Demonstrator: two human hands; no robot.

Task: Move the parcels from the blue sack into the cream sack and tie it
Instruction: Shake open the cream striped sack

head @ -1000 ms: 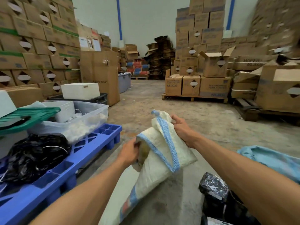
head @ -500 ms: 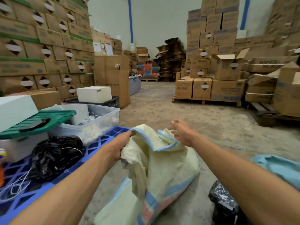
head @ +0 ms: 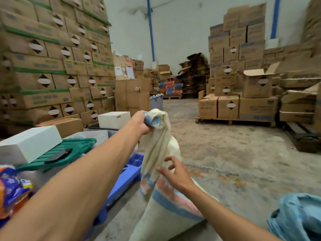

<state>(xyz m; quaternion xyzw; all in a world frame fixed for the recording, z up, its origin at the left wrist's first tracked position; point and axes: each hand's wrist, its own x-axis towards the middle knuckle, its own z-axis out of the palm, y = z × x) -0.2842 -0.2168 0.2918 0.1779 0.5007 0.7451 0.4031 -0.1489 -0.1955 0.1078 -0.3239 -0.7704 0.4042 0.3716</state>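
While the cream sack (head: 161, 202) stands upright on the concrete floor (head: 225, 153), its mouth is gathered into a bunch and held up by the left hand (head: 139, 123), whose fingers are clenched around the blue-edged top of the fabric. Below, the twisted neck hangs down to the right hand (head: 175, 173), which rests against the sack just above its pink and blue stripes; these fingers (head: 169, 159) are spread and loose, touching the cloth without closing on it. At the lower right corner lies the blue sack (head: 298, 216), well apart from both hands and cut off by the frame, so its contents cannot be made out. Whatever fills the cream sack is hidden by the weave. Left of it, a blue pallet (head: 126, 176) is mostly covered by the left forearm, and a green lid (head: 73, 150) with a dark, flat object on it sits further left. Motion blur softens the stacked cartons (head: 52, 66) behind.
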